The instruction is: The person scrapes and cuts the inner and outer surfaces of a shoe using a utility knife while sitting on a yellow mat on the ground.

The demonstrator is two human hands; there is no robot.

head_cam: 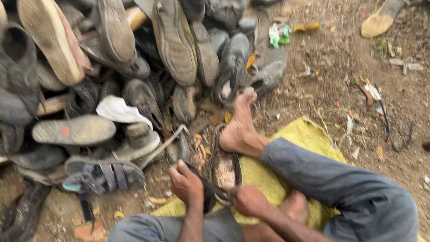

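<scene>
My left hand (186,183) and my right hand (248,200) both grip a worn dark sandal (224,169) that lies between them on the ground in front of me. The left hand holds its near left edge, the right hand holds its near end. I sit on a yellow cloth (299,137) with my legs in grey trousers. My bare right foot (239,126) rests just beyond the sandal.
A big heap of old shoes and soles (116,57) fills the upper left. A strapped sandal (103,175) lies at its near edge. Loose soles (382,18) and litter lie scattered over the dirt at right.
</scene>
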